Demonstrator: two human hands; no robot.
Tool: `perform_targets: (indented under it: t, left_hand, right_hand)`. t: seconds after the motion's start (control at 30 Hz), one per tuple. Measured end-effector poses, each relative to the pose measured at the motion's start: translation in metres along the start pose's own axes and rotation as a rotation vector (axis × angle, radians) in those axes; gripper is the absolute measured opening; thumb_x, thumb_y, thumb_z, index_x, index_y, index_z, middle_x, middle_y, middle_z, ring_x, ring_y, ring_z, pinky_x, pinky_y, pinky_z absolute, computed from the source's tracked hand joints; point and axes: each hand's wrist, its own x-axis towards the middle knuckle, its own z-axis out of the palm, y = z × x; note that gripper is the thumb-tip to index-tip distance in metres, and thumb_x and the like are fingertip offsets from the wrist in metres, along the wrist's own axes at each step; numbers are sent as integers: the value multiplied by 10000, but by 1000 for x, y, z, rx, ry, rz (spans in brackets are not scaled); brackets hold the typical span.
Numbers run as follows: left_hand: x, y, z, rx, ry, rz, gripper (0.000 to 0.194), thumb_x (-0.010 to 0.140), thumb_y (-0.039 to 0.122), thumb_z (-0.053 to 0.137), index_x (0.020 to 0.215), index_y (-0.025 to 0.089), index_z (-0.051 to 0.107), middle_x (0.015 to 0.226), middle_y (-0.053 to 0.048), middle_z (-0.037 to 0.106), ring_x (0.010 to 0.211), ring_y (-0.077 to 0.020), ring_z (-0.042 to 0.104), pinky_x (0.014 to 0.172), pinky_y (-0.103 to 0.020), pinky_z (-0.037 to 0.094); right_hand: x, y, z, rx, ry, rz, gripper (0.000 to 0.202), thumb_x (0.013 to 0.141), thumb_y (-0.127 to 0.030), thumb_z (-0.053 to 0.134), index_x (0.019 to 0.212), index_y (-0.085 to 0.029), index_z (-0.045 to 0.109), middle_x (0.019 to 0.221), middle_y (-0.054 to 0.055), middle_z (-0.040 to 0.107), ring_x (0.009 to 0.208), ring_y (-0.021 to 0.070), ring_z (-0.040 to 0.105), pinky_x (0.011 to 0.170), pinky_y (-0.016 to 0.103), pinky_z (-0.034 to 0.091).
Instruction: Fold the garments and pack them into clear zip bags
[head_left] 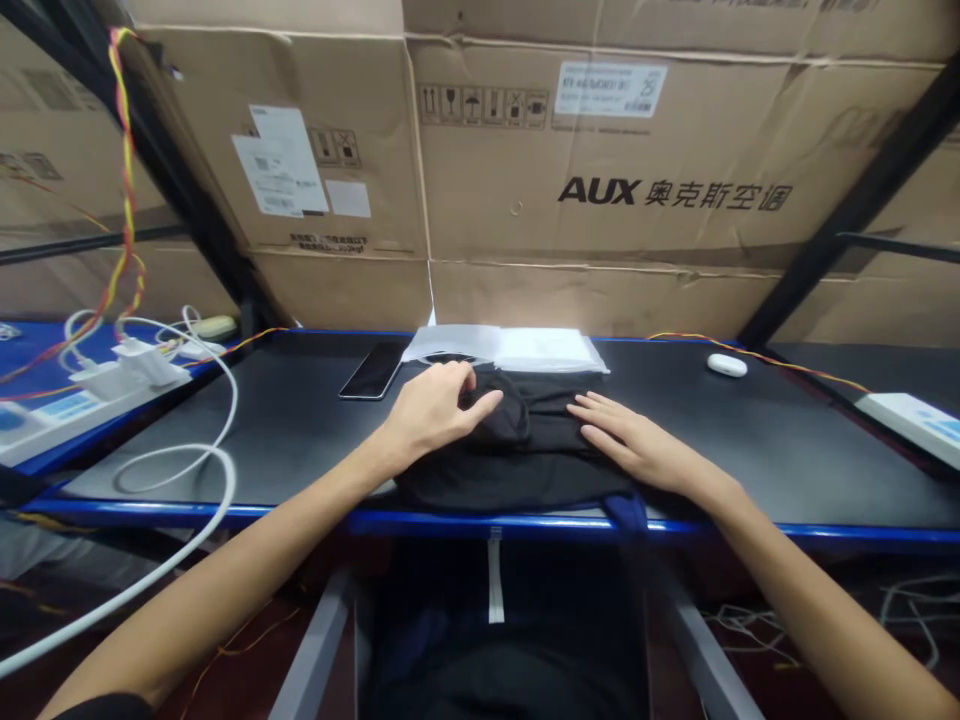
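A folded black cloth garment [517,470] lies on the dark desktop near its front edge. On its left side rests my left hand [435,405], thumb stretched out apart from the bent fingers, whose tips are partly hidden; I see no thing gripped in it. Flat on the right part of the garment lies my right hand [637,440], its fingers extended. Just behind the garment is a stack of white paper or an open booklet [544,348]. A phone [373,370] lies beyond my left hand.
Cardboard boxes [480,150] stand upright behind the desk [787,440]. To the left, a power strip [97,395] carries plugged chargers, and a white cable [225,490] loops over the desk edge. A small white case [726,365] and another power strip [915,425] are at right.
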Motion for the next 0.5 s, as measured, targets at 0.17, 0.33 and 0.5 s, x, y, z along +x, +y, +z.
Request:
perform_targets:
  t: [0.17,0.33,0.5]
  left_hand:
    - [-1,-12,-2,87,-273,-164,670,833,817,422,619,209,606,711,-87,693,709,-295,664,651,-356,434]
    - [2,-3,-2,74,-252,-130,451,831,651,539,707,222,605,765,-54,698,736,-270,669,639,-326,418]
    - [8,18,-6,222,-157,-38,279,844,475,555,846,206,628,951,-98,714,902,-298,676,708,-344,468]
  right_hand:
    - [-5,8,-7,2,101,76,572,1037,-531,339,1495,-235,512,1615,78,391,1507,276,317,1251,520,247]
    - [-11,18,-1,-67,7,118,615,1035,-523,342,1527,-173,458,1654,116,290,1517,273,288,1248,496,249]
    - [-13,16,3,-61,28,121,581,1035,-508,358,1527,-218,464,1648,94,308,1496,292,330,1233,508,285]
